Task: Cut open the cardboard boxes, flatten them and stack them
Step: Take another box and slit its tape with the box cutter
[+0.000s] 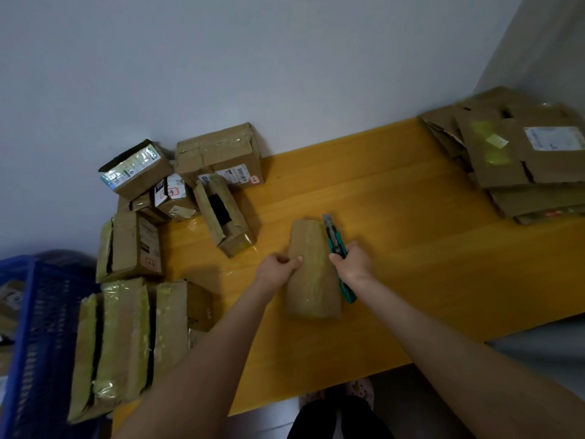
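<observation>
Far left on my feed sits a blue crate (38, 337), its mesh wall just beside the left end of the yellow table (395, 248). Next come the boxes (133, 245), a loose heap crowding that end of the table up to the grey wall (253, 58). They are taped in yellowish film, some are labelled, and several show a dark slit along the top. Near the middle of the table I have the left hand (278, 267) gripping the left edge of one box (311, 280), thumb on top and fingers curled round the side. This box lies flat on the table, long side running away from the person, its top taped over. Along its right edge runs the green knife (334, 237), with the blade (326, 218) out and pointing toward the wall, its tip by the far right corner of the box (whether the steel actually touches cardboard I cannot tell from here). The right hand (353, 264) is wrapped round the knife handle, close against the right side of the box. Well apart, at the far right end of the table, lies the stack (519, 172) of flattened cardboard, sheets overlapping unevenly, the top one labelled
</observation>
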The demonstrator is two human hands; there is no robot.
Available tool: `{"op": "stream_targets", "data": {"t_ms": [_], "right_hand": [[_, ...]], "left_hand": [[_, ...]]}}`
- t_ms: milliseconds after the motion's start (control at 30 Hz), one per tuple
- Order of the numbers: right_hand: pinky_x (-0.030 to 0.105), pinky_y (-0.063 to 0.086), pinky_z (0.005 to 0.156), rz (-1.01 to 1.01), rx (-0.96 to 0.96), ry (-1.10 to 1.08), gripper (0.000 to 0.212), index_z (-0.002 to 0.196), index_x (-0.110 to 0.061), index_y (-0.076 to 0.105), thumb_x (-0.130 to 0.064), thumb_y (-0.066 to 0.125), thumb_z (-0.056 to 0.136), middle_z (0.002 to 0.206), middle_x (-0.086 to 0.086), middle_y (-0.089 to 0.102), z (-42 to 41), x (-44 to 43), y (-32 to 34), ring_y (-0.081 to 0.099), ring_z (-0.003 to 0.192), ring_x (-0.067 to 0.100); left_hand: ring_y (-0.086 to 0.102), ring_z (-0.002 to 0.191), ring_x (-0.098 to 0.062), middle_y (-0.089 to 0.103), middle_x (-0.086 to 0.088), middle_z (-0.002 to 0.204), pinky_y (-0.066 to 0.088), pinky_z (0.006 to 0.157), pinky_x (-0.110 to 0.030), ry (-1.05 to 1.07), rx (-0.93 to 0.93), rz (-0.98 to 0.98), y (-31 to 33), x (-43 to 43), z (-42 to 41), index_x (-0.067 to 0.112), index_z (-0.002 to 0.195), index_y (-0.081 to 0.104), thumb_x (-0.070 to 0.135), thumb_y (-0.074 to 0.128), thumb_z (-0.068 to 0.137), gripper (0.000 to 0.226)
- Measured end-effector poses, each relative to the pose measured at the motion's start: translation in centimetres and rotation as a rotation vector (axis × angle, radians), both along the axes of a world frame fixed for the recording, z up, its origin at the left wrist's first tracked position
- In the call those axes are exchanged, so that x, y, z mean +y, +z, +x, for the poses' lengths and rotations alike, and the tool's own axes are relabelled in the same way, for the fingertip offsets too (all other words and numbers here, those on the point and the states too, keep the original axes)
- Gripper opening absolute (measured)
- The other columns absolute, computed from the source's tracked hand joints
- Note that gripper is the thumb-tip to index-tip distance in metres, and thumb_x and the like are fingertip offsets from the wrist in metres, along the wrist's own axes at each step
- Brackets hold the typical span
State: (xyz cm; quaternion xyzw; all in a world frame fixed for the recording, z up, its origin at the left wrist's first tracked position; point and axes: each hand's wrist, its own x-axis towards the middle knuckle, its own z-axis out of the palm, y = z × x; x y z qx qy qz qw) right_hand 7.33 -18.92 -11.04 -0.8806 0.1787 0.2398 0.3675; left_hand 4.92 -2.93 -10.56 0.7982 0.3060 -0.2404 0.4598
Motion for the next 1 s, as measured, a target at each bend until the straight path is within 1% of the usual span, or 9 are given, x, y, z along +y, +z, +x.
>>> {"op": "stream_targets", "data": {"t_ms": [67,167,300,367,433,500,667,833,1000], "right_hand": [[0.041,0.050,0.082,-0.020,-0.003,0.018,0.039,0.126,-0.008,0.045,-0.032,0.053,0.097,0.121,0.013,0.057,0.5,0.0,-0.1,0.057,0.109,0.032],[0.041,0.050,0.082,-0.025,-0.017,0.030,0.037,0.126,-0.009,0.045,-0.031,0.053,0.097,0.120,0.012,0.058,0.9,0.0,-0.2,0.057,0.109,0.031],[0.039,0.050,0.079,0.031,-0.034,-0.006,0.033,0.123,-0.009,0.047,-0.029,0.053,0.097,0.112,0.011,0.060,1.1,-0.2,-0.4,0.059,0.101,0.029],[0.034,0.048,0.066,0.065,-0.046,-0.026,0.029,0.120,-0.010,0.047,-0.028,0.052,0.097,0.097,0.005,0.057,1.3,-0.3,-0.2,0.057,0.086,0.024],[0.029,0.041,0.053,0.101,-0.073,-0.046,0.024,0.116,-0.012,0.047,-0.026,0.051,0.097,0.088,0.001,0.052,1.4,-0.4,0.2,0.053,0.077,0.019],[0.027,0.037,0.049,0.145,-0.104,-0.062,0.019,0.112,-0.015,0.046,-0.025,0.051,0.096,0.085,-0.001,0.052,1.5,-0.5,0.6,0.052,0.072,0.016],[0.023,0.036,0.049,0.264,-0.182,-0.094,0.015,0.106,-0.019,0.045,-0.021,0.053,0.094,0.082,-0.008,0.050,1.9,-0.8,2.2,0.049,0.068,0.005],[0.020,0.040,0.049,0.221,-0.264,-0.095,0.019,0.110,-0.022,0.050,-0.025,0.057,0.093,0.080,-0.017,0.048,0.3,-2.2,3.4,0.049,0.065,0.000],[0.019,0.050,0.056,0.304,-0.271,-0.071,0.032,0.117,-0.021,0.054,-0.036,0.063,0.090,0.084,-0.017,0.055,-3.3,-3.0,4.2,0.057,0.070,-0.001]], "left_hand": [[0.055,0.094,-0.019,0.056,-0.003,0.113,0.046,0.083,-0.040,0.110,0.024,-0.145,0.0,0.2,-0.5,0.017,0.112,0.050,0.051,0.068,0.083,0.048],[0.055,0.107,-0.027,0.056,-0.005,0.115,0.045,0.094,-0.051,0.212,0.052,-0.308,-0.4,0.3,-0.7,0.017,0.110,0.046,0.051,0.070,0.082,0.051],[0.058,0.086,-0.016,0.060,-0.001,0.098,0.050,0.081,-0.037,0.193,0.006,-0.245,0.0,0.1,-0.1,0.015,0.092,0.051,0.047,0.073,0.080,0.041],[0.058,0.087,-0.012,0.061,0.002,0.097,0.050,0.076,-0.033,0.157,0.020,-0.263,0.8,0.5,0.1,0.015,0.100,0.053,0.044,0.074,0.080,0.041],[0.061,0.097,-0.016,0.065,-0.001,0.103,0.053,0.089,-0.039,0.129,0.037,-0.298,1.5,0.9,0.3,0.015,0.105,0.059,0.038,0.076,0.080,0.038],[0.060,0.105,-0.020,0.066,-0.003,0.107,0.050,0.097,-0.042,0.113,0.019,-0.322,2.3,1.1,0.4,0.018,0.097,0.059,0.031,0.076,0.081,0.026],[0.063,0.090,-0.016,0.067,-0.006,0.105,0.053,0.084,-0.035,0.159,-0.164,-0.328,3.4,0.4,0.6,0.018,0.096,0.062,0.015,0.076,0.080,0.021],[0.061,0.077,-0.005,0.062,0.004,0.094,0.050,0.061,-0.018,0.184,-0.276,-0.284,3.2,0.2,0.3,0.012,0.107,0.063,0.011,0.075,0.081,0.028],[0.064,0.085,-0.011,0.062,-0.001,0.106,0.054,0.075,-0.030,0.197,-0.318,-0.309,2.5,0.4,0.0,0.011,0.112,0.063,0.011,0.075,0.081,0.033]]}}
